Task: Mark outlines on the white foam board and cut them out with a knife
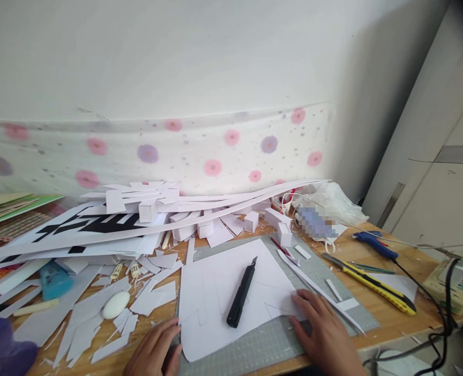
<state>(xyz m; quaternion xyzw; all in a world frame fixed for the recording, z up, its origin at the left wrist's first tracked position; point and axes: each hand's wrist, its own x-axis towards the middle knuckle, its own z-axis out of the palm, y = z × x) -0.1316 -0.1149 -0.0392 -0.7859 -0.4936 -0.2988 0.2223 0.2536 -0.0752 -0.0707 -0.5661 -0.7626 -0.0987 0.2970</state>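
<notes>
A white card sheet point(211, 282) with faint pencil lines lies on the grey-green cutting mat point(270, 339). On top of it rests a black utility knife point(241, 295), its blade tip pointing away from me. My left hand point(155, 347) is at the sheet's left edge, fingers stretched and thumb apart, fingertips by the border. At the lower right corner, my right hand point(325, 331) touches the sheet with its fingertips, its thumb spread below the edge. Neither hand is on the knife. Parts of both palms run out of view.
White card scraps point(156, 297) and a white oval object point(116, 305) lie left. Small white card boxes point(251, 221) and long curved strips point(235, 204) sit behind. A yellow utility knife point(372, 284), blue glue gun point(376, 245) and cables point(448, 297) are right.
</notes>
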